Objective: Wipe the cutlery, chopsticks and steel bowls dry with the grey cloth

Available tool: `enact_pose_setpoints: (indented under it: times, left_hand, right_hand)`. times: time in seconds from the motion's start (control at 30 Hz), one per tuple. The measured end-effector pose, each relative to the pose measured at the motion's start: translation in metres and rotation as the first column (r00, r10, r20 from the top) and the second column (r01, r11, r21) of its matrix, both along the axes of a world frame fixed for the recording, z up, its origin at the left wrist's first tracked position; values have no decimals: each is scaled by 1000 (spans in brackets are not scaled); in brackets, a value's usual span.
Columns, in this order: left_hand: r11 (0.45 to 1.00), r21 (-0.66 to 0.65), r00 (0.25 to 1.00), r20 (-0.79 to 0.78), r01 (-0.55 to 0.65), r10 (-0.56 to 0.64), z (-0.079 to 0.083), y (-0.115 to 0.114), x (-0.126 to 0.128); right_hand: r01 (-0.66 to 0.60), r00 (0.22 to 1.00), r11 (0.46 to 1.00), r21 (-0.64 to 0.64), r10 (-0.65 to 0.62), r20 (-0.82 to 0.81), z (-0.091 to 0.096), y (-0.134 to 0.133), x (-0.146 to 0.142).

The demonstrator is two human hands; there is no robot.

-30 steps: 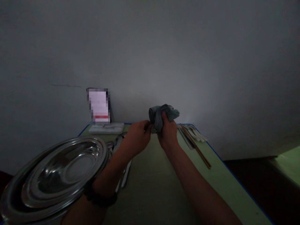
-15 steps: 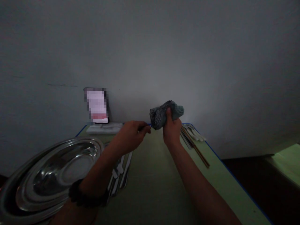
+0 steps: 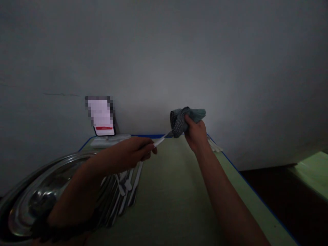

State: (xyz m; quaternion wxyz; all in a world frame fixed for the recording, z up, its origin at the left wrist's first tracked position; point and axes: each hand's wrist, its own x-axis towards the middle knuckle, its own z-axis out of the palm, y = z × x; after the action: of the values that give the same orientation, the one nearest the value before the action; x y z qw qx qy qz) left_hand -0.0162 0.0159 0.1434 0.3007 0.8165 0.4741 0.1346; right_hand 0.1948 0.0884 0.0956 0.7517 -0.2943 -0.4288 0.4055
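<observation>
My right hand [image 3: 196, 131] is closed round a bunched grey-green cloth [image 3: 183, 119], held up above the far end of the green table [image 3: 164, 205]. My left hand [image 3: 133, 153] pinches the handle of a thin metal utensil [image 3: 161, 140], whose far end is buried in the cloth. What kind of utensil it is stays hidden by the cloth. Both hands hover over the table's middle.
A stack of large steel platters [image 3: 30, 201] sits at the near left, with several pieces of cutlery [image 3: 125, 191] beside it. More cutlery [image 3: 214, 146] lies at the far right. A small stand with a card [image 3: 101, 116] is against the wall. The table's blue edge runs along the right.
My hands have drawn apart: the left hand pulled the utensil back out of the cloth toward me, and the right hand rose a little and shifted right with the cloth.
</observation>
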Motion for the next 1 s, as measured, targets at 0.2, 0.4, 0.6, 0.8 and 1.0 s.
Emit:
enact_pose_setpoints:
  times: [0.2, 0.4, 0.6, 0.8, 1.0]
  left_hand:
    - [978, 169, 992, -11, -126, 129, 7, 2, -16]
    - [965, 227, 989, -24, -134, 143, 8, 4, -2]
    - [930, 340, 988, -14, -143, 157, -9, 11, 21]
    - [967, 234, 994, -23, -100, 108, -13, 12, 17]
    - [992, 16, 991, 23, 129, -129, 5, 0, -9]
  right_hand:
    - [95, 865, 993, 77, -120, 488, 8, -11, 30]
    - [121, 990, 987, -107, -127, -57, -6, -4, -21]
    - [-71, 961, 974, -215, 9, -276, -12, -18, -65]
    - [-176, 958, 963, -204, 120, -262, -16, -21, -72]
    - [-100, 971, 985, -138, 66, -229, -7, -10, -47]
